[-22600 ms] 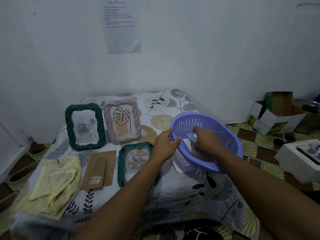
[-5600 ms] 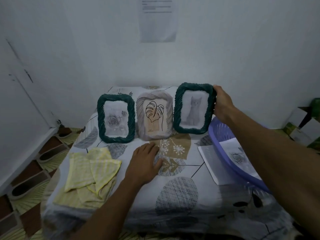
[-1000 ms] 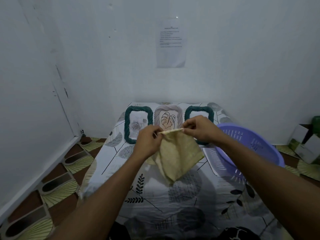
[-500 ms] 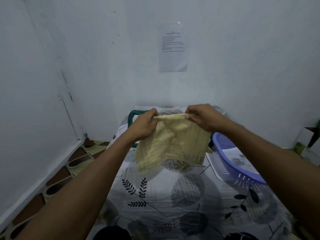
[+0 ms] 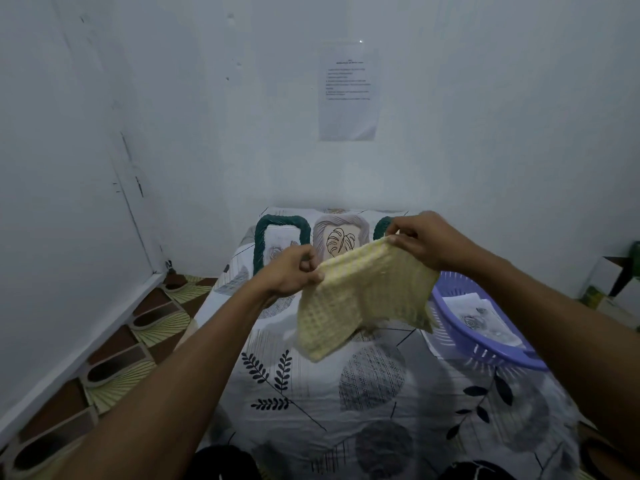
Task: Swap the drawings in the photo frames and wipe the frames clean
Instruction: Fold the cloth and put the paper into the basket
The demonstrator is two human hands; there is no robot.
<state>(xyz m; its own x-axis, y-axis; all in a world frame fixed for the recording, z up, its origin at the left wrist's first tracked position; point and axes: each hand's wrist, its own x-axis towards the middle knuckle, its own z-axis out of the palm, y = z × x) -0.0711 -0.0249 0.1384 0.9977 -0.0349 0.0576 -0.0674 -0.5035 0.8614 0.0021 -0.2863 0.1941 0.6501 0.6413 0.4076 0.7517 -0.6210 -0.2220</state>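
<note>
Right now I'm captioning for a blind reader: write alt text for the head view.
The left hand and right hand pinch the top edge of a yellow cloth, spreading it above the table. Behind it stand a green frame, a grey frame with a leaf drawing, and a second green frame, mostly hidden. A basket holding a rose drawing sits at right.

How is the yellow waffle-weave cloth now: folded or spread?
Mostly spread: the yellow waffle-weave cloth hangs between left hand and right hand, each pinching its top edge.
</note>
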